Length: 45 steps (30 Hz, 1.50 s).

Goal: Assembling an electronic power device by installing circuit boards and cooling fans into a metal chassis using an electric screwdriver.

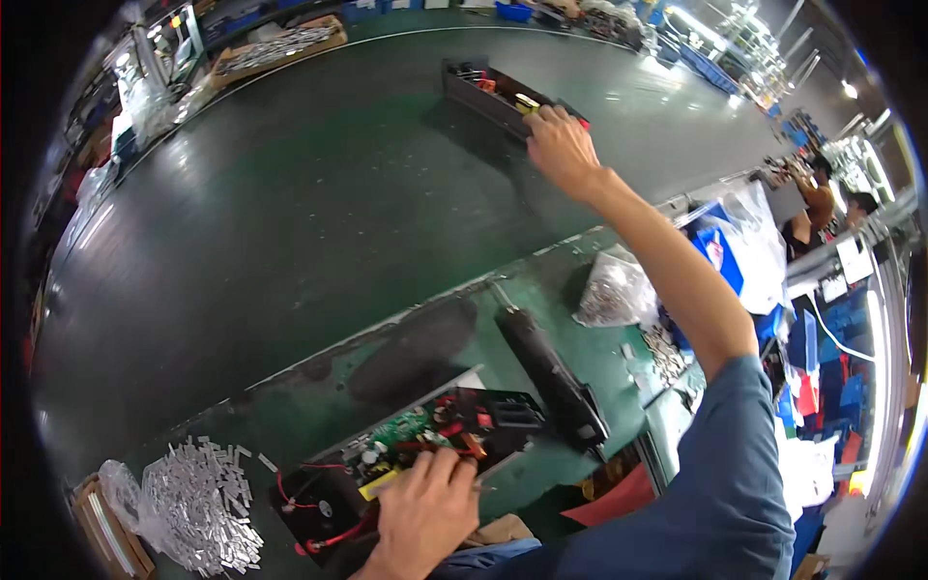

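Note:
My right arm reaches far forward over the dark belt. My right hand has its fingers over the near right end of a long black open housing, which has red and yellow parts inside. Close to me, my left hand is curled over the near edge of a second black housing, its fingertips beside the green circuit board. Red wires and a yellow part show in this unit. A thin metal piece juts out beside the left fingers; whether they hold it is unclear. The left thumb is hidden.
A black electric screwdriver lies right of the near housing, bit pointing away. Several small metal pieces are heaped at the lower left. A clear bag of small parts sits by the belt edge. Other people are at the far right.

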{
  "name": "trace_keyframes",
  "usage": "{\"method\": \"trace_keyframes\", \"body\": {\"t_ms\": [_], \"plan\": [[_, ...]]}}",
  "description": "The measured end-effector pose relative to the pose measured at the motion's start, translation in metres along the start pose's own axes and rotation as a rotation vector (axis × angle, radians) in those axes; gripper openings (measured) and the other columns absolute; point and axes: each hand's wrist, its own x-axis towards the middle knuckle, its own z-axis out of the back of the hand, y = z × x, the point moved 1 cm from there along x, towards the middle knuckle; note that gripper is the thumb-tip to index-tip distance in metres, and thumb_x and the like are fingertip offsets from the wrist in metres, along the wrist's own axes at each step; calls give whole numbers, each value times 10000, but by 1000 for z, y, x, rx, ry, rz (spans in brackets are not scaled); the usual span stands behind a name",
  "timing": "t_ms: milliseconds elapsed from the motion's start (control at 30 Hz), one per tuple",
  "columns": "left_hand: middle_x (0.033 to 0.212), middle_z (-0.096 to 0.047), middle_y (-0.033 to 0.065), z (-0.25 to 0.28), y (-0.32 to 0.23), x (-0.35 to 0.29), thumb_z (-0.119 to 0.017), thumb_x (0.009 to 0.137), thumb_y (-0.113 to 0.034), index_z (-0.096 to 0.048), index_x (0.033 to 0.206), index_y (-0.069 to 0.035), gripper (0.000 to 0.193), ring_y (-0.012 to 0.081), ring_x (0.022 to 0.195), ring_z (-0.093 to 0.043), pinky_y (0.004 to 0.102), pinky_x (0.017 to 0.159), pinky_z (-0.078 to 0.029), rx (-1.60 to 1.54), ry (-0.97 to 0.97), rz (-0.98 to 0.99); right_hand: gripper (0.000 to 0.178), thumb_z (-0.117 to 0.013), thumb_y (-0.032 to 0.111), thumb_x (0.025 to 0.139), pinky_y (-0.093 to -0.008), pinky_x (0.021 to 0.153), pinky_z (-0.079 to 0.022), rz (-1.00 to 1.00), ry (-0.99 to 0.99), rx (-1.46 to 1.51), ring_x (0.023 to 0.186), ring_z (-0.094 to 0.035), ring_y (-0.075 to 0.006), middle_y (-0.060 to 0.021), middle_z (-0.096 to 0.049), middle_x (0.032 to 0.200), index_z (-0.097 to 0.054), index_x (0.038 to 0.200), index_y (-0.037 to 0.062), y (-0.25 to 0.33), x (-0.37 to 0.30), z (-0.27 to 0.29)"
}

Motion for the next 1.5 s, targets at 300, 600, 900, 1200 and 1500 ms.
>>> {"method": "trace_keyframes", "body": {"t_ms": [300, 600, 900, 1200, 1500], "plan": [[1167, -701, 29, 7, 6, -12, -696, 999, -244, -731, 1078, -69, 195, 187, 949, -686, 351, 682, -589, 4, 71, -66, 274, -741, 250, 797, -492, 894, -515, -94, 253, -81, 927, -711, -373, -179, -737, 918, -706, 991, 59, -9, 64, -59], [865, -520, 44, 2, 10, -7, -667, 748, -102, -587, 824, -86, 112, 210, 813, -587, 315, 620, -529, -55, -76, -58, 277, -758, 238, 760, -480, 784, -549, -46, 508, 85, 866, -707, -394, -169, -733, 844, -726, 943, 34, 83, -55, 106], [846, -565, 34, 9, 20, -12, -772, 734, -106, -673, 850, -97, 153, 226, 797, -625, 368, 611, -512, -29, -195, 48, 402, -719, 210, 898, -481, 865, -511, 188, 626, 76, 921, -673, -406, -216, -715, 902, -621, 1235, 14, 111, -119, 153], [997, -672, 150, 67, 29, -41, -363, 1108, -452, -722, 1104, -1, 576, 246, 785, -633, 350, 694, -521, -617, -589, 204, 319, -766, 38, 825, -404, 752, -548, 340, 105, 417, 922, -668, -310, -137, -705, 1032, -687, 1130, -14, 171, -143, 229], [1484, -496, 288, 39, 28, -30, -441, 1003, -625, -559, 1433, -63, 718, 402, 1300, -536, 533, 1119, -379, -529, -285, -93, 261, -733, 73, 859, -360, 668, -593, 416, 315, 1250, 844, -704, -278, -159, -681, 1014, -663, 1074, -57, 254, -172, 224]]}}
